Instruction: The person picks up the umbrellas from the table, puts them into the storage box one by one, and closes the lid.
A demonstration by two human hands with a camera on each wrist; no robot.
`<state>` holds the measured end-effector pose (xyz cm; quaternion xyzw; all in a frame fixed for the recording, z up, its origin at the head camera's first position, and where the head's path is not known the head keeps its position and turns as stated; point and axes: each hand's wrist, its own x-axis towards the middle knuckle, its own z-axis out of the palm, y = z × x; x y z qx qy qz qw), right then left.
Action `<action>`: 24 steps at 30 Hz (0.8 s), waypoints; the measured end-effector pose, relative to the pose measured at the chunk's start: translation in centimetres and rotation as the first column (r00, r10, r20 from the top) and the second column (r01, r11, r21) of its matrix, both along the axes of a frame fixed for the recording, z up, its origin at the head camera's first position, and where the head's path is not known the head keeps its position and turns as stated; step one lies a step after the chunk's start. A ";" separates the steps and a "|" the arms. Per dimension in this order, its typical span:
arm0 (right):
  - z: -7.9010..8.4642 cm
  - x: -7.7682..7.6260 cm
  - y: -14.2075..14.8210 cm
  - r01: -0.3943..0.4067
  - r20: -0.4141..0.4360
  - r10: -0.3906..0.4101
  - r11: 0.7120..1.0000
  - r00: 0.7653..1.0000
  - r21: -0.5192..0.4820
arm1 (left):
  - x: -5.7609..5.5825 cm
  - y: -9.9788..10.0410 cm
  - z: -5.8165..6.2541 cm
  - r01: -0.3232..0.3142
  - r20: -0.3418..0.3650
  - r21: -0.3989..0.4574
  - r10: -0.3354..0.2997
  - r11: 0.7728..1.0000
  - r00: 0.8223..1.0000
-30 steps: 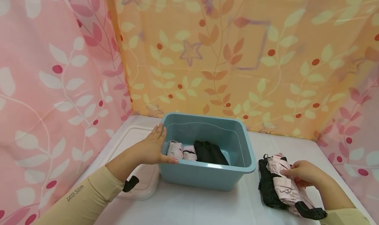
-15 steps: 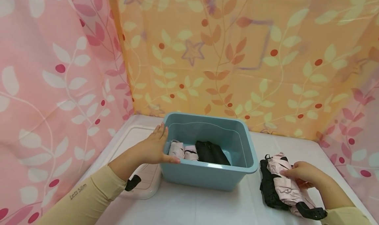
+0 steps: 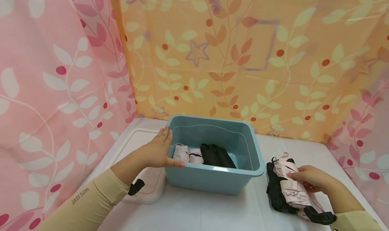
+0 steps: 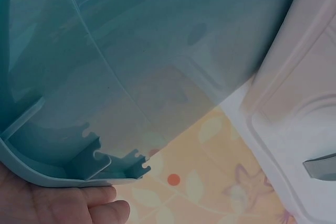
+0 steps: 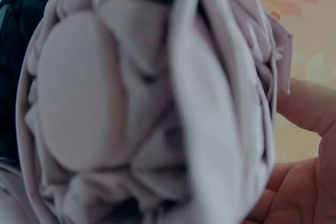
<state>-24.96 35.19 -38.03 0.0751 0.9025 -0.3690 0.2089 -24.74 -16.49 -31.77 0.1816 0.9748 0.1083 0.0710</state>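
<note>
My left hand (image 3: 155, 153) rests at the left corner of a blue plastic bin (image 3: 209, 180), fingers straight along its side rim, thumb over the front rim. In the left wrist view, fingertips (image 4: 107, 195) touch the rim from outside. Right of the bin, my right hand (image 3: 314, 178) grips a rolled pink folding umbrella (image 3: 293, 190) between thumb and fingers. The right wrist view shows its pleated fabric (image 5: 210, 129) and pale oval end (image 5: 79, 93) up close. A black rolled bundle (image 3: 278, 197) lies against its left side; more pink fabric shows beneath.
Inside the bin lie two pink rolls (image 3: 181, 153) at the left and a black folded bundle (image 3: 217, 155) beside them. A white lid (image 3: 149, 187) lies left of the bin. Patterned cloth (image 3: 197, 82) hangs around the white table surface (image 3: 218, 212).
The far end of the pink umbrella in my right hand has risen slightly, and its small loop now stands up. My left hand stays at the bin's corner.
</note>
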 end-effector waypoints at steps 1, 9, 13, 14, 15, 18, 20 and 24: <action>0.0 -0.1 0.1 0.012 0.013 -0.012 1.000 1.000 -0.009 | 0.0 0.0 0.0 -0.001 -0.001 -0.002 0.001 1.000 1.000; -0.3 -0.1 0.2 0.040 0.033 -0.037 0.994 0.999 -0.098 | 0.1 0.1 0.2 -0.011 0.009 0.000 0.011 1.000 1.000; -0.6 0.1 0.0 0.043 0.017 -0.042 0.991 0.999 -0.127 | 0.1 0.1 0.2 -0.010 0.013 -0.002 0.010 1.000 1.000; -0.7 0.1 -0.1 0.043 0.015 -0.041 0.990 0.999 -0.132 | 0.1 0.1 0.2 -0.009 0.012 -0.004 0.009 1.000 1.000; -0.8 0.1 -0.1 0.041 0.011 -0.040 0.989 0.999 -0.141 | 0.1 0.1 0.2 -0.008 0.011 -0.007 0.008 1.000 1.000; -0.9 0.2 -0.1 0.042 -0.001 -0.043 0.986 0.999 -0.159 | 0.0 0.0 0.1 -0.006 0.004 -0.011 0.006 1.000 1.000; -0.9 0.3 -0.1 0.037 -0.013 -0.040 0.984 0.999 -0.176 | 0.0 0.0 0.1 -0.005 0.004 -0.010 0.005 1.000 1.000; -0.4 0.3 -0.3 0.020 -0.045 -0.029 0.981 0.999 -0.192 | 0.1 0.1 0.2 -0.005 0.007 -0.009 0.005 1.000 1.000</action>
